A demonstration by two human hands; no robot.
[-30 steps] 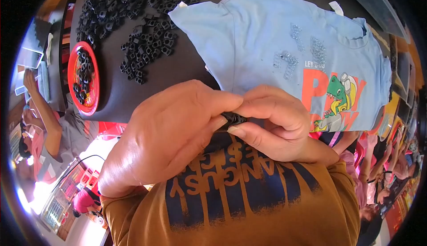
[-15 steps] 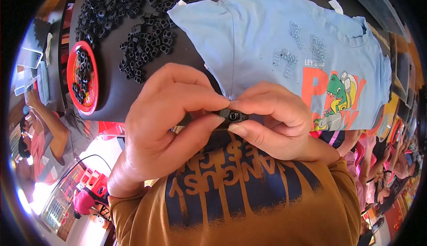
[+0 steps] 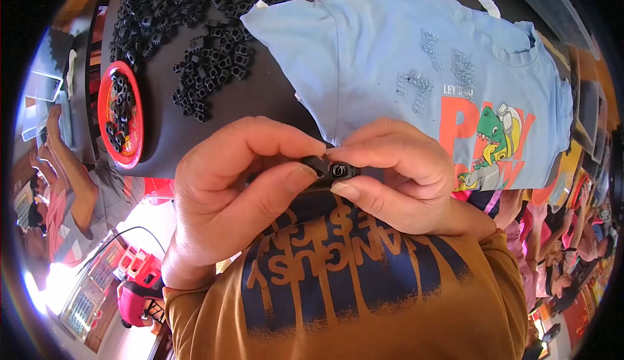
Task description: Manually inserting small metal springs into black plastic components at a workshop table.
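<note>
Between the thumb and fingertips of my right hand [image 3: 406,171] is a small black plastic piece [image 3: 351,171], its round opening turned up with a metal coil spring [image 3: 338,170] inside. My left hand [image 3: 244,178] pinches a second black plastic part [image 3: 314,162] close beside it; my fingers cover most of that part. Whether the two parts touch is hard to tell. More thin metal springs [image 3: 464,70] lie in small groups on a light blue T-shirt [image 3: 383,28] spread over the dark table.
A large heap of black plastic pieces [image 3: 214,61] covers the table's far left. A red plate [image 3: 138,132] with several more pieces sits at the left edge. Clear plastic bins [image 3: 552,2] stand at the far right. Other people [image 3: 68,184] are at both sides.
My left hand has drawn slightly left, and its fingertips are farther from my right hand's. More of the black part in the left pinch shows. My right hand has hardly moved.
</note>
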